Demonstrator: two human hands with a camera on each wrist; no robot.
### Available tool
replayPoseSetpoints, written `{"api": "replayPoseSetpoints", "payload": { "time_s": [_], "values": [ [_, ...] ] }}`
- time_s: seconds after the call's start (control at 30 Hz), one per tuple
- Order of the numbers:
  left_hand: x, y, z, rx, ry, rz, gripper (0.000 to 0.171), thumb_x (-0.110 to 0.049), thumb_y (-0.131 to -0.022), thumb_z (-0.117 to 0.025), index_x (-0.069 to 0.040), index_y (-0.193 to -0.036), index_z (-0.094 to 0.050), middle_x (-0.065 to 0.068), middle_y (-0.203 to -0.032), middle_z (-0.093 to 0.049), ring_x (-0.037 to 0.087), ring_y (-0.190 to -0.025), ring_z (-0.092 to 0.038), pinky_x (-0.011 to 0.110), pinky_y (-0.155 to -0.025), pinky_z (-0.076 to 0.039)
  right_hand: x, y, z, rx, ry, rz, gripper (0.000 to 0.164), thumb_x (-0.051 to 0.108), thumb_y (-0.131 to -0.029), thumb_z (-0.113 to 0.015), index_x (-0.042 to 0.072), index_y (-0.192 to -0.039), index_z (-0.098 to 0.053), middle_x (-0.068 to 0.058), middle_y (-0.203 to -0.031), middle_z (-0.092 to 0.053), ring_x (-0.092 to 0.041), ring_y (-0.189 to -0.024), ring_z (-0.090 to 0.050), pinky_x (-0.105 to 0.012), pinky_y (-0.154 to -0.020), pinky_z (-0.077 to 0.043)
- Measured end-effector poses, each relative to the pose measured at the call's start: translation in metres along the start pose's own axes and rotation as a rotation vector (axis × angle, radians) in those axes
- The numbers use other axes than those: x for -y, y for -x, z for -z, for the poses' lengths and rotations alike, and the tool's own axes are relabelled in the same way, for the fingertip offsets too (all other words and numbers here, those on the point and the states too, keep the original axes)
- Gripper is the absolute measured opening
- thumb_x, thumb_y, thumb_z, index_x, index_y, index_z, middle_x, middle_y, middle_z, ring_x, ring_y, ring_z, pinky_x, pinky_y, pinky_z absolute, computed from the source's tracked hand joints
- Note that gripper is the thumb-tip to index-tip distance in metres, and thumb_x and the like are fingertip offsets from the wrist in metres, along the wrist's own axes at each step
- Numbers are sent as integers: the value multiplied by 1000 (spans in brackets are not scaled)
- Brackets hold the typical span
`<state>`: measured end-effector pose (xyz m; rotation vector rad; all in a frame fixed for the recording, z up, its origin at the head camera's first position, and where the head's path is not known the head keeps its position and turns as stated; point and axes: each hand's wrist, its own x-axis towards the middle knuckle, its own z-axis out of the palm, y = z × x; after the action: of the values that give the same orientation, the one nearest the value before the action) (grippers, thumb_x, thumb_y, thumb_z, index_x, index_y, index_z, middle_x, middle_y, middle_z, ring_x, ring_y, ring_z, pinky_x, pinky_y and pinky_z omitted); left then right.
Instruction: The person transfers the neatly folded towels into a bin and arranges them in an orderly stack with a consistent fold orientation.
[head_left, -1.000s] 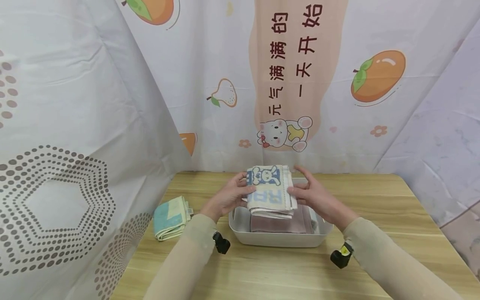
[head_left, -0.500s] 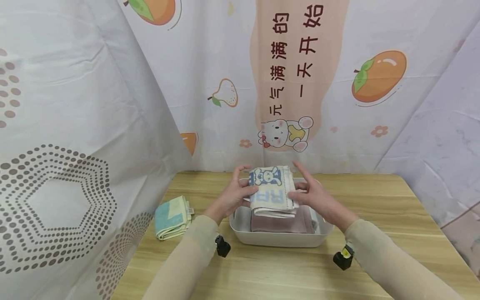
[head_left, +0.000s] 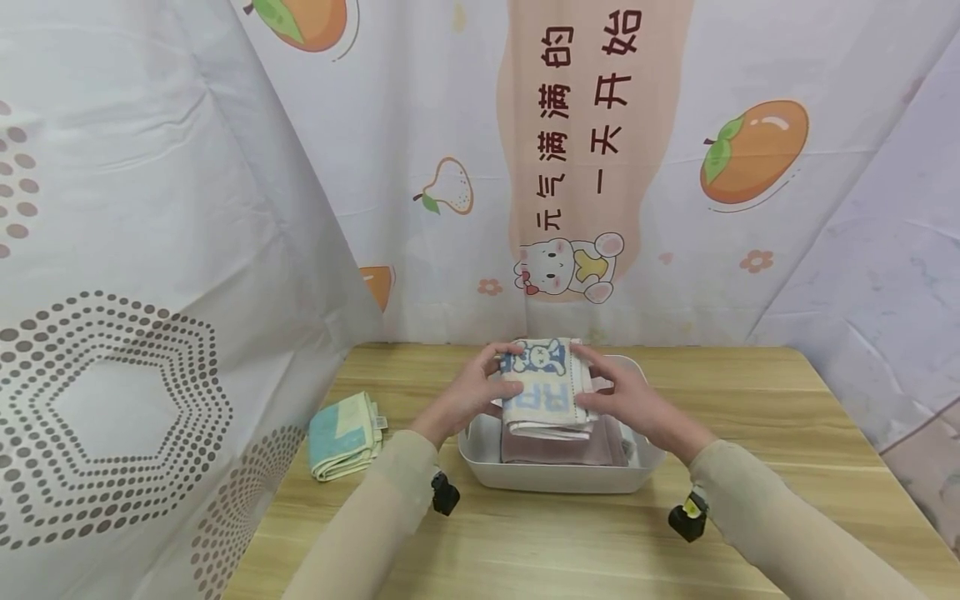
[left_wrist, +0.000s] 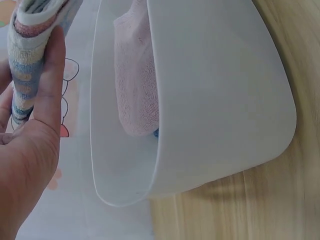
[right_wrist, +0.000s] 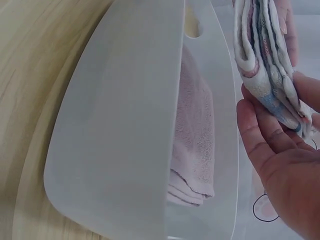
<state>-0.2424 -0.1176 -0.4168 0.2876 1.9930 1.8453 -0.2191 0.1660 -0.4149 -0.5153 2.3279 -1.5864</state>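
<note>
Both hands hold a folded white towel (head_left: 542,392) with a blue bear pattern above a white bin (head_left: 557,478). My left hand (head_left: 467,393) grips its left side, thumb on the near face. At the opposite side my right hand (head_left: 637,406) grips it with thumb and fingers. The stacked folds of the towel (right_wrist: 272,65) show edge-on in the right wrist view. Inside the bin lies a folded pink towel (head_left: 557,450), also seen in the left wrist view as a pink towel (left_wrist: 136,75). A bit of something blue shows beneath it there.
A folded teal and pale yellow towel (head_left: 341,437) lies on the wooden table (head_left: 738,417), left of the bin. Behind the table hangs a printed curtain (head_left: 442,275), and another curtain (head_left: 247,250) closes the left side.
Both index fingers, raised off the towel half a second ago, now rest on its far part. The held towel has come down slightly.
</note>
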Motion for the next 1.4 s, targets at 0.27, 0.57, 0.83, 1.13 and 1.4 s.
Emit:
{"api": "replayPoseSetpoints", "payload": {
  "time_s": [0.27, 0.57, 0.83, 1.13, 1.4],
  "values": [
    [0, -3, -7, -11, -137, 42, 65, -11, -93, -76, -31, -148, -49, 17, -159, -34, 27, -98, -69, 43, -72, -62, -6, -1, -1, -12, 43, -50, 82, 26, -96, -74, 19, -163, -28, -20, -145, -46, -38, -127, -53, -48, -102, -51],
    [8, -7, -17, -11, -248, 93, 77, -8, -91, -78, -26, -156, -41, 20, -152, -39, 25, -84, -68, 39, -67, -62, -13, 1, -4, 14, 82, -109, 86, 28, -95, -74, 11, -163, -24, -26, -140, -51, -36, -123, -56, -51, -101, -49],
    [18, -11, -23, -16, -355, 96, 80, -11, -88, -80, -22, -157, -41, 18, -149, -46, 24, -99, -64, 36, -76, -59, -24, 1, -9, 28, 114, -153, 85, 27, -96, -73, 8, -163, -24, -24, -141, -50, -37, -129, -51, -51, -103, -47],
    [26, -11, -26, -3, -417, 144, 79, -16, -89, -81, -21, -157, -41, 14, -152, -46, 26, -128, -49, 42, -99, -49, -32, 3, -14, 45, 163, -204, 85, 29, -96, -74, 7, -162, -26, -24, -143, -50, -37, -125, -52, -53, -105, -42],
    [32, -13, -26, -1, -441, 152, 79, -19, -89, -81, -21, -157, -40, 9, -156, -43, 29, -138, -45, 49, -115, -37, -37, -1, -15, 47, 184, -238, 85, 30, -95, -74, 9, -162, -26, -20, -140, -53, -30, -118, -52, -50, -104, -41]
  ]
}}
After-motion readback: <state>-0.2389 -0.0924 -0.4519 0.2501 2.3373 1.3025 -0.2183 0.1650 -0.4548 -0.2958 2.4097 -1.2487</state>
